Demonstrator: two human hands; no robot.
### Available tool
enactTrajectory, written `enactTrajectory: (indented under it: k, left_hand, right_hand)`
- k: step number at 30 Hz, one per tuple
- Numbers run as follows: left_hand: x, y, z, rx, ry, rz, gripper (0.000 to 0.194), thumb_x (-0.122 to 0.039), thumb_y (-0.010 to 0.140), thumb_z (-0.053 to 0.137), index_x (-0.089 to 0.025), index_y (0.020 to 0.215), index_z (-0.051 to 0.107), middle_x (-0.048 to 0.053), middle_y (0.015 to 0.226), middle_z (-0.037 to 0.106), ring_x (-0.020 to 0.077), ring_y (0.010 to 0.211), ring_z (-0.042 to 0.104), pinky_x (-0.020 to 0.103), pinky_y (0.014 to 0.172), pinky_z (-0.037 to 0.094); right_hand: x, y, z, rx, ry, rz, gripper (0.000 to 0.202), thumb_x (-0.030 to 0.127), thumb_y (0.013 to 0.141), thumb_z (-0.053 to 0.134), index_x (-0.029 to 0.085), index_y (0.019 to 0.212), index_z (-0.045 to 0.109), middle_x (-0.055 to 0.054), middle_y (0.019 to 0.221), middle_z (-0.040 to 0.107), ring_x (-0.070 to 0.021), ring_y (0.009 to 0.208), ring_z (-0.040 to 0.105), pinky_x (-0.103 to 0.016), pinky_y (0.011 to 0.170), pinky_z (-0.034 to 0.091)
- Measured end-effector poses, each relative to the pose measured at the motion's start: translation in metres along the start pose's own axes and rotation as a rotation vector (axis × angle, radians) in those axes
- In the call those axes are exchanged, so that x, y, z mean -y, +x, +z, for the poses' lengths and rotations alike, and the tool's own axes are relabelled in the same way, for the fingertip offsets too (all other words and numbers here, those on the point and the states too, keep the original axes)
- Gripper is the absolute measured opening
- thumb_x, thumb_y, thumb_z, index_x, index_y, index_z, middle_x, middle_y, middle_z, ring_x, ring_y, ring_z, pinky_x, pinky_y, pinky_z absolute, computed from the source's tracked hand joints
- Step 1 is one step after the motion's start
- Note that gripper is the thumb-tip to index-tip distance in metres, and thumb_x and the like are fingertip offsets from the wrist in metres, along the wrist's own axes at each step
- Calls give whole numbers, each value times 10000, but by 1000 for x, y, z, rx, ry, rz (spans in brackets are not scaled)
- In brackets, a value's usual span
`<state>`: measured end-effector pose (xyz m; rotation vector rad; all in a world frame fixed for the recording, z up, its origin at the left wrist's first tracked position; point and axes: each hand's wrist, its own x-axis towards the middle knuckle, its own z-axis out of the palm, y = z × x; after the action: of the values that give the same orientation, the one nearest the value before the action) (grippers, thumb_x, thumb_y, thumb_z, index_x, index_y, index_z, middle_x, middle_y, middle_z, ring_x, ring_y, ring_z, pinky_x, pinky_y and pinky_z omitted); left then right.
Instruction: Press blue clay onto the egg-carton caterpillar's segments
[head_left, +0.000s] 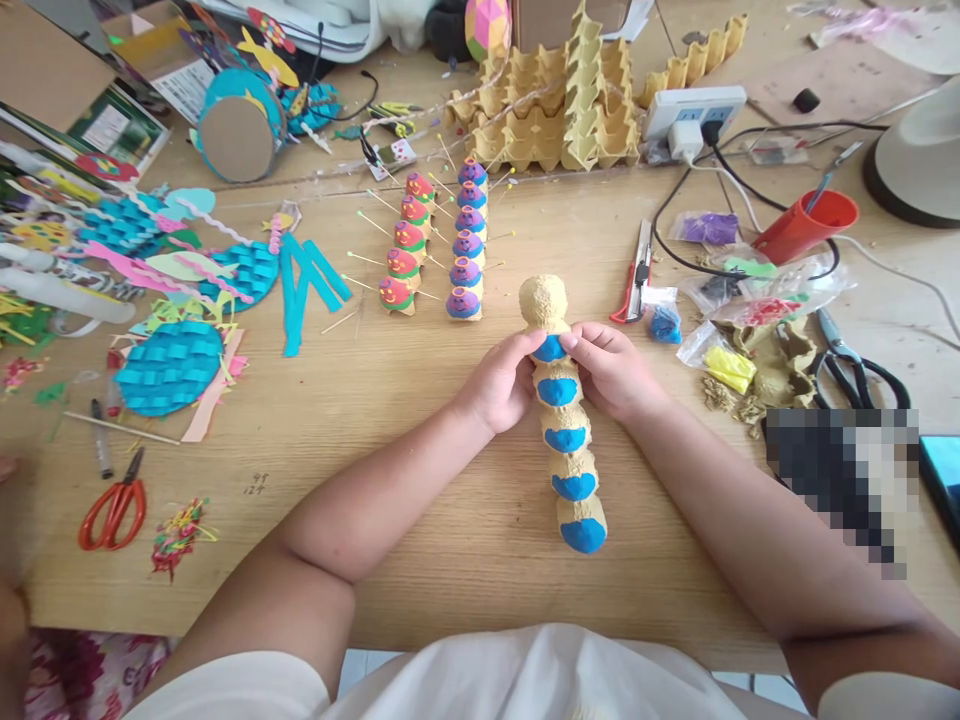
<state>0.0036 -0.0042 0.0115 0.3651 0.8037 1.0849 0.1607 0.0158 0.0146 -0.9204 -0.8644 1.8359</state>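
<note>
A strip cut from an egg carton [572, 462] points lengthwise toward me, its bumps bare tan with blue clay patches on several of them. The bump at the far end has no blue on it. My left hand [501, 382] grips the strip's left side near the far end, thumb on the edge of a blue patch. From the right, my right hand [609, 372] pinches the same spot, its thumb against that patch. The fingers beneath are partly hidden. Farther back stand a red-and-green carton strip [405, 264] and a purple-and-blue carton strip [466, 246], both with faces and pins.
To the right lie a utility knife [637, 275], blue clay in a bag [665, 322], yellow clay [730, 369], black-handled scissors [855, 365] and a red cup [814, 222]. Egg trays [525, 135] and a power strip [694, 108] are behind. Red scissors [114, 512] and woven blue paper [171, 367] lie left.
</note>
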Motion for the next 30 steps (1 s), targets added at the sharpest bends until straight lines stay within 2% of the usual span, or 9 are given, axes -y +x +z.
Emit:
enactTrajectory:
  k: [4, 8, 11, 14, 20, 25, 30]
  left_hand:
    - [-2, 1, 1, 12, -12, -20, 301, -452, 954, 907, -190, 906, 768, -4, 806, 769, 135, 706, 701, 267, 693, 550]
    - [-9, 1, 3, 76, -54, -118, 401, -577, 1039, 785, -185, 964, 811, 54, 875, 826, 212, 815, 784, 325, 805, 618]
    - [-11, 2, 3, 55, -96, -134, 332, -495, 1065, 747, -179, 1006, 832, 71, 936, 850, 227, 878, 806, 336, 875, 620]
    - [-8, 3, 1, 31, -104, -127, 235, -409, 1051, 764, -187, 1000, 819, 56, 947, 849, 205, 851, 789, 321, 860, 605]
    - [-7, 4, 1, 16, -97, -127, 193, -358, 1019, 766, -186, 933, 774, 31, 864, 811, 181, 761, 746, 303, 773, 586]
    - [-10, 3, 0, 34, -89, -134, 148, -317, 980, 739, -181, 935, 776, 35, 843, 804, 170, 730, 728, 289, 726, 590]
    - [-9, 4, -4, 54, -71, -120, 136, -316, 924, 763, -183, 898, 754, 30, 806, 778, 174, 701, 711, 302, 694, 569]
  right_hand:
    - [1, 1, -1, 9, 2, 0, 667, 676, 572, 1146, 221, 684, 671, 38, 632, 641, -107, 551, 523, -254, 518, 464]
    - [3, 1, -4, -13, 13, -13, 650, 691, 581, 1135, 224, 724, 705, 13, 690, 694, -140, 607, 597, -291, 580, 544]
    - [4, 1, -4, -22, 33, 4, 647, 680, 557, 1147, 220, 728, 727, 5, 700, 710, -146, 617, 615, -297, 595, 560]
    - [6, 0, -2, -17, 43, 15, 655, 660, 525, 1165, 216, 698, 715, 15, 669, 692, -130, 585, 585, -284, 568, 528]
    - [5, 0, -1, -5, 22, 19, 674, 662, 526, 1163, 217, 677, 680, 30, 641, 664, -110, 559, 535, -261, 531, 464]
    - [4, 1, -2, 33, -20, 6, 677, 690, 566, 1140, 227, 693, 662, 33, 648, 644, -117, 566, 520, -274, 539, 468]
    - [5, 1, -1, 34, -21, 11, 673, 688, 549, 1146, 223, 682, 678, 39, 634, 636, -105, 557, 503, -268, 547, 471]
